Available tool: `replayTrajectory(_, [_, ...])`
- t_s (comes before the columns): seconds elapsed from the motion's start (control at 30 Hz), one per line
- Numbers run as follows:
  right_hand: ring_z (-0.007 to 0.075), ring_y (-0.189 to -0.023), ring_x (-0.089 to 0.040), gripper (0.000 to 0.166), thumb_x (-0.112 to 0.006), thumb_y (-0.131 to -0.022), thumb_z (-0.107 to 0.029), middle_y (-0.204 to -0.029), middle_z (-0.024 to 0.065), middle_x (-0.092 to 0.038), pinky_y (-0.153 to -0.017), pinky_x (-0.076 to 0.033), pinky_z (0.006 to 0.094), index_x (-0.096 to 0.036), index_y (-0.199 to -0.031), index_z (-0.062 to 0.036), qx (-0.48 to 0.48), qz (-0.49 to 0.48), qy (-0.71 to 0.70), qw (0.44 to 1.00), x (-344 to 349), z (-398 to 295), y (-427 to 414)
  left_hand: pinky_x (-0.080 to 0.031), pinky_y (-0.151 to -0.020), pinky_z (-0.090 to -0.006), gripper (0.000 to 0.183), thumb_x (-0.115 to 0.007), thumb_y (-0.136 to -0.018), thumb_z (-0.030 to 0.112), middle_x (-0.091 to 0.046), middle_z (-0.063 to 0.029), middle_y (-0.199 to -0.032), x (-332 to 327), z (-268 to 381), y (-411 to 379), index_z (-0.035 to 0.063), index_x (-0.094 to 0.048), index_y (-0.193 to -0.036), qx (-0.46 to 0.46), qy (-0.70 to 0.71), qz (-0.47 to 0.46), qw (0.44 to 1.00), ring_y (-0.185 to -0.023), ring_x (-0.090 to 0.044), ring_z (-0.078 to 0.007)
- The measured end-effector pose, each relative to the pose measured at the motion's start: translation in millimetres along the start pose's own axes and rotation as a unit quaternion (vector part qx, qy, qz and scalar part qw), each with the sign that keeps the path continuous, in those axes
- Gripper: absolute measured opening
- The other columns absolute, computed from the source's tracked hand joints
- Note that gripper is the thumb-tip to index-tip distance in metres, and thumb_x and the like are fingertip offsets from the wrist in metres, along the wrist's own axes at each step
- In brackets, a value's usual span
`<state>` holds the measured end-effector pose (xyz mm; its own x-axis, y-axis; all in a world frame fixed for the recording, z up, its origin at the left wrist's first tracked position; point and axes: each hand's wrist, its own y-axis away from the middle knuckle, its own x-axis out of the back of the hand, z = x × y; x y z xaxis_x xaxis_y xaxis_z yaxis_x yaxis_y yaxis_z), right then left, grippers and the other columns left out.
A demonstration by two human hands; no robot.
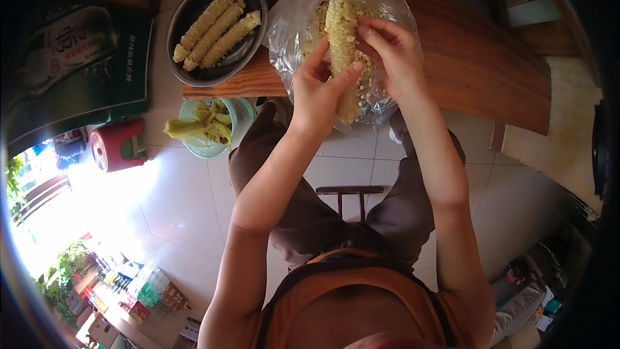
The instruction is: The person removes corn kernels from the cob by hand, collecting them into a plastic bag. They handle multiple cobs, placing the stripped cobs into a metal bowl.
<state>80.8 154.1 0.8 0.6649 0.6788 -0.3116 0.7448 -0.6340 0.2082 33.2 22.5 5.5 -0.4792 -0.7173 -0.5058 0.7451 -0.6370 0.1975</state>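
A partly stripped corn cob is held lengthwise over a clear plastic bag. My left hand wraps around its lower left side, with the thumb lying across the cob. On the other side, the fingertips of my right hand press against the kernels along its upper right edge. Whole kernels cover the far end, while the near part looks mostly bare. Loose corn kernels are scattered on the bag beneath both hands. To the left, a round metal bowl holds three stripped cobs.
The bag lies on a wooden bench. Below its left end, a light green bin contains corn husks. Farther left are a red plastic stool and a dark green printed box. A wooden crossbar shows between my legs.
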Motion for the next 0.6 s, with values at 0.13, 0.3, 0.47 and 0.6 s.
replayTrajectory(0.13, [0.012, -0.084, -0.065, 0.016, -0.064, -0.087, -0.012, -0.097, 0.0063, -0.068, -0.071, -0.05, 0.0265, -0.066, -0.096, 0.0006, 0.236, 0.033, 0.341, 0.909, 3, 1, -6, -0.05, -0.075, -0.0248, 0.063, -0.071, -0.079, 0.001, -0.061, -0.009, -0.101, -1, 2, 1, -0.0074, -0.04, -0.133, 0.025, 0.023, 0.01, 0.999, -0.088, -0.06, -0.0129])
replayTrajectory(0.3, [0.0099, -0.083, -0.064, 0.014, -0.063, -0.087, -0.013, -0.097, 0.0059, -0.068, -0.071, -0.05, 0.0258, -0.066, -0.094, -0.001, 0.267, 0.038, 0.408, 0.872, 2, -6, -2, -0.05, -0.077, -0.0258, 0.061, -0.069, -0.082, 0.003, -0.058, -0.0115, -0.112, 3, -3, 2, -0.0079, -0.038, -0.134, 0.029, -0.023, 0.028, 0.999, -0.09, -0.06, -0.0139])
replayTrajectory(0.47, [0.012, -0.085, -0.064, 0.022, -0.063, -0.087, -0.013, -0.1, 0.0086, -0.067, -0.072, -0.052, 0.0254, -0.062, -0.105, 0.0, 0.171, -0.006, 0.206, 0.963, 1, -5, -2, -0.049, -0.074, -0.0242, 0.056, -0.063, -0.086, 0.005, -0.058, -0.0114, -0.112, 2, -1, 2, -0.006, -0.039, -0.135, 0.002, -0.033, 0.056, 0.998, -0.086, -0.059, -0.0122])
replayTrajectory(0.6, [0.0144, -0.084, -0.064, 0.027, -0.064, -0.085, -0.011, -0.099, 0.0103, -0.065, -0.073, -0.053, 0.026, -0.06, -0.107, 0.0032, 0.082, -0.007, 0.133, 0.988, -9, -17, 5, -0.048, -0.072, -0.0232, 0.053, -0.063, -0.084, 0.004, -0.061, -0.0092, -0.104, 3, -2, 4, -0.0029, -0.045, -0.133, -0.046, -0.143, 0.033, 0.988, -0.084, -0.058, -0.0103])
